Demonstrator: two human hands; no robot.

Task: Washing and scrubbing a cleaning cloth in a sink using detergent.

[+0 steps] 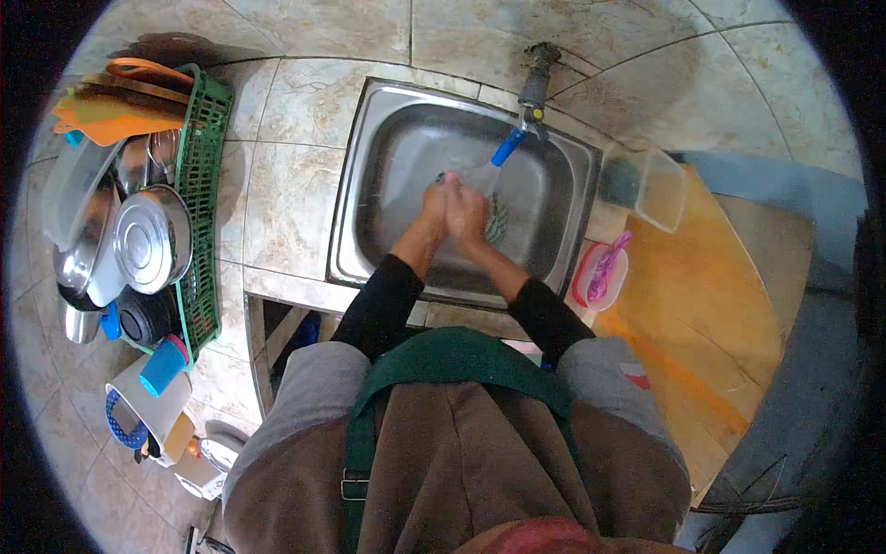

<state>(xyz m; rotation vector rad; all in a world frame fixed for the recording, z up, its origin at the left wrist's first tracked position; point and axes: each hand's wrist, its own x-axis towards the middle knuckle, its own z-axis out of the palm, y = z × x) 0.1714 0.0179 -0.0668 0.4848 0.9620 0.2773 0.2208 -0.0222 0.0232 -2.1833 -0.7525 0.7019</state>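
Over the basin of a stainless-steel sink (387,249), my left hand (435,208) and my right hand (466,215) are pressed together. Whether anything lies between them cannot be seen. A faucet (534,90) with a blue spout piece (508,147) hangs just beyond them on the right, and a thin stream of water seems to fall from it beside my hands. Below my right hand, a greenish patterned thing (496,218), perhaps the drain area or a scrubber, shows at the basin's bottom.
A green plastic basket (201,208) at the left holds steel pots, lids and orange items. Near it are a blue cup (163,367) and a white container (149,398). At the sink's right stand a clear plastic container (661,190) and a small red-and-white tub (587,277) with a purple packet.
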